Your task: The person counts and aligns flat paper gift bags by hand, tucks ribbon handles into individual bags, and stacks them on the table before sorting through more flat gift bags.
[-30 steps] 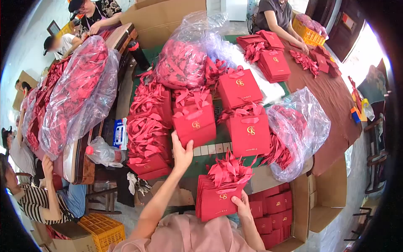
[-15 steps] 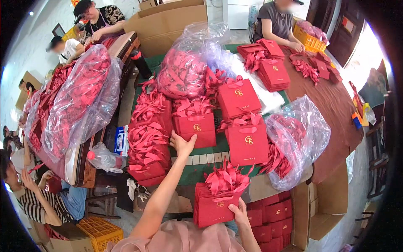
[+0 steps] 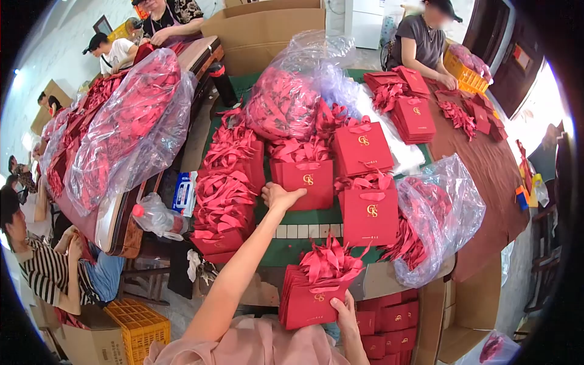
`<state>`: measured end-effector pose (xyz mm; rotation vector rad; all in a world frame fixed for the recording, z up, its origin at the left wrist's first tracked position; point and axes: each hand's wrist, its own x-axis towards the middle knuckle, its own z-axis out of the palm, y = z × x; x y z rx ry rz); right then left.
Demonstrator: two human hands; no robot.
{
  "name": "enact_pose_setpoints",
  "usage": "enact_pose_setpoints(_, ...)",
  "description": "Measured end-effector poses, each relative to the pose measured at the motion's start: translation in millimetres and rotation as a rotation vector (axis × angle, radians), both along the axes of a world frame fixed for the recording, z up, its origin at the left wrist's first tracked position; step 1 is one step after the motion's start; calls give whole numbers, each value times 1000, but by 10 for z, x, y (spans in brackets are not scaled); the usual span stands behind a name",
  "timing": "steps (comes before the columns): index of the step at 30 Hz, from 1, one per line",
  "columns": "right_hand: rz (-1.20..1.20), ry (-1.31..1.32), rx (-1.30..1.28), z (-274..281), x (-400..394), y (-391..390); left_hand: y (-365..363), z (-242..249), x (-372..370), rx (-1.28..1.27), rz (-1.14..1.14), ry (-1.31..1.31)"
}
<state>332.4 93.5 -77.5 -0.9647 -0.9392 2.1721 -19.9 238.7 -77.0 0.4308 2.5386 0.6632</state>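
Note:
My left hand point(image 3: 282, 198) rests against the lower left of a stack of red paper gift bags point(image 3: 313, 190) in the middle of the green table. Its thumb stretches across the front bag, apart from the fingers, which are partly hidden. In front of my body, my right hand point(image 3: 345, 311) is closed on a bundle of red gift bags point(image 3: 309, 302). Its thumb presses the front bag near the gold logo, and ribbon handles stick out on top. Beside my left hand stand bags with loose ribbons point(image 3: 225, 204); more stacked bags point(image 3: 370, 216) stand to the right.
Clear plastic sacks point(image 3: 283, 100) of red bags lie on the tables. A black bottle point(image 3: 224, 86), a plastic jug point(image 3: 159, 216) and a blue-white packet point(image 3: 184, 194) are at left. Below the edge, a carton point(image 3: 471, 310) stands beside packed bags point(image 3: 395, 319). Co-workers sit around.
The view has shifted, moving the table contents rightward in the picture. My left hand has slid slightly up along the middle stack, its thumb more outstretched. My right hand keeps the bundle in place.

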Motion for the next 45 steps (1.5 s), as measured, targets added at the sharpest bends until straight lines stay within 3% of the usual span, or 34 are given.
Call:
enact_pose_setpoints(2,3,-5,5,21,-18,-7,32,41,4,165,-9,-78)
enact_pose_setpoints(4,4,-13,8,4,2,-19,105,33,-7,139,13,-89)
enact_pose_setpoints(7,-3,-23,31,-44,62,-38,240,-503,-181,398,71,-182)
enact_pose_setpoints(12,-33,-90,-10,77,90,-55,306,-480,-139,675,66,-309)
enact_pose_setpoints(15,-35,-73,19,72,58,-49,225,-204,11,765,121,-336)
enact_pose_setpoints(17,-40,-77,24,121,44,-47,96,1,110,709,68,-168)
enact_pose_setpoints(18,-43,-88,37,151,31,-45,46,-102,85,842,24,-189)
enact_pose_setpoints(20,-51,-102,32,224,4,-41,-218,199,78,1006,-35,-378)
enact_pose_setpoints(21,-63,-108,34,293,-18,-22,-440,674,121,1118,-112,-584)
enact_pose_setpoints(23,-22,-149,108,460,-78,11,-734,1002,34,1107,33,-733)
enact_pose_setpoints(26,54,-156,231,531,-192,115,-1194,1321,-190,1179,42,-913)
enact_pose_setpoints(32,-10,-155,412,1043,-995,591,-1832,1552,-377,1350,62,-825)
enact_pose_setpoints(34,15,-155,532,924,-1294,924,-1958,1593,-395,1395,86,-807)
enact_pose_setpoints(38,29,-111,461,761,-1905,1476,-2159,1550,-403,1400,133,-811)
enact_pose_setpoints(45,121,-228,27,-95,-2326,2240,-2320,1474,-200,1350,191,-783)
